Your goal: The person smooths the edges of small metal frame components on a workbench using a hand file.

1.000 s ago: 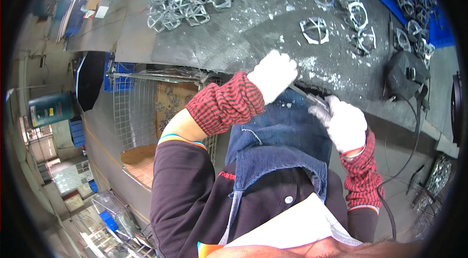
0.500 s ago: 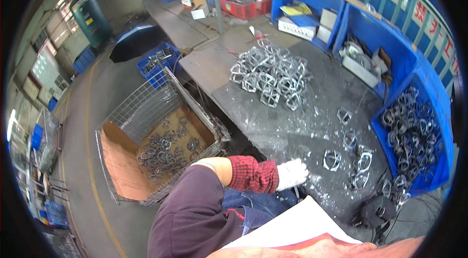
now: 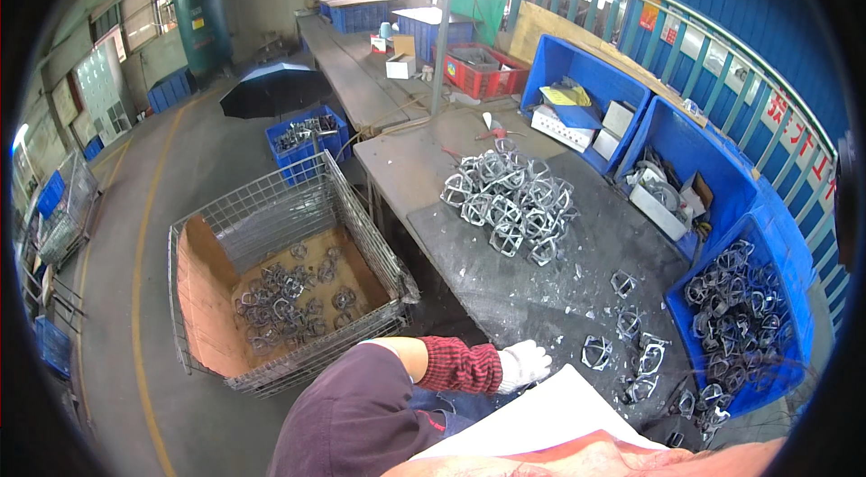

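Note:
My left hand, in a white glove with a dark red knitted sleeve above it, rests at the near edge of the dark worktable. Its fingers are stretched out and slightly apart, with nothing seen in them. Nearest to it on the tabletop is a single silver ring-shaped metal part. A few similar metal parts lie farther right. Beyond them stands a large pile of silver metal parts. My right hand does not show; a white sheet-like surface covers the lower middle of the view.
A blue bin full of darker metal parts stands at the right. Left of the table is a wire cage lined with cardboard, parts inside. Blue bins with boxes line the back, beside a railing. Bright flakes litter the tabletop.
The view has tilted up and shifted, so more of the background shows. My left hand stays by the table edge, its fingers a little more spread. The black object at the lower right is mostly hidden.

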### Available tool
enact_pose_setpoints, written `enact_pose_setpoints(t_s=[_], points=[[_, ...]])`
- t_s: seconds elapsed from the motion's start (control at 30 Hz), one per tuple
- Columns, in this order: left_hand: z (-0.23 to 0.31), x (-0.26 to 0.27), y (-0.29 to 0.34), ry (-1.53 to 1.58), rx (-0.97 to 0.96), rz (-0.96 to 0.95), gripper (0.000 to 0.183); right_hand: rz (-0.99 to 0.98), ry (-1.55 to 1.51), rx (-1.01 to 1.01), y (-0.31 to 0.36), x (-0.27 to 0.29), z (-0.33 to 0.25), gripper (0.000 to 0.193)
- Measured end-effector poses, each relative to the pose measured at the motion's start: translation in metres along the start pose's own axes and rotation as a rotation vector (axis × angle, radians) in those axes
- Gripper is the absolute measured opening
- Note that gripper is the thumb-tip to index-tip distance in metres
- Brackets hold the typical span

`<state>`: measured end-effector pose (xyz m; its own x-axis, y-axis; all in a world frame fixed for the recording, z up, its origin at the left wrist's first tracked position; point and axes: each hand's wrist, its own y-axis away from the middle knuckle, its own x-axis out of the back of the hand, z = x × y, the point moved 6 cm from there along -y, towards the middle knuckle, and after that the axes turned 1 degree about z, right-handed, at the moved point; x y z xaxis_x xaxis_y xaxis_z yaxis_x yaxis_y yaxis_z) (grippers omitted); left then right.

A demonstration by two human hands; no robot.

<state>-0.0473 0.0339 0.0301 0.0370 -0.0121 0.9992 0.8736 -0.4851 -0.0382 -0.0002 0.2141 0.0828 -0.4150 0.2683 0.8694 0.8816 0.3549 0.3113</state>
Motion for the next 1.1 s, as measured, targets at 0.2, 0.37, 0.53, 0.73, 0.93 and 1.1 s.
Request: enact_pose_setpoints(t_s=[0.2,0.37,0.53,0.73,0.93,1.1], points=[[-0.003,0.018,0.016,0.119,0.038,0.057,0.054,-0.023,-0.208,-0.087,0.005,0.001,0.006,0.041],[-0.039,0.000,0.042,1.256,0.529,0.025,0.068,-0.031,-0.454,-0.202,0.014,0.001,0.011,0.039],[-0.027,-0.021,0.033,1.722,0.569,0.084,0.054,0.035,-0.684,-0.309,0.027,0.008,0.008,0.038],[-0.047,-0.021,0.044,1.929,0.853,0.188,0.054,0.143,-0.386,0.033,0.032,0.024,-0.020,0.034],[-0.038,0.000,0.050,1.887,0.850,0.332,0.066,0.186,-0.458,-0.075,0.028,0.029,-0.013,0.039],[-0.033,0.006,0.044,2.195,0.882,0.322,0.071,0.050,-0.372,-0.003,0.036,0.022,-0.028,0.037]])
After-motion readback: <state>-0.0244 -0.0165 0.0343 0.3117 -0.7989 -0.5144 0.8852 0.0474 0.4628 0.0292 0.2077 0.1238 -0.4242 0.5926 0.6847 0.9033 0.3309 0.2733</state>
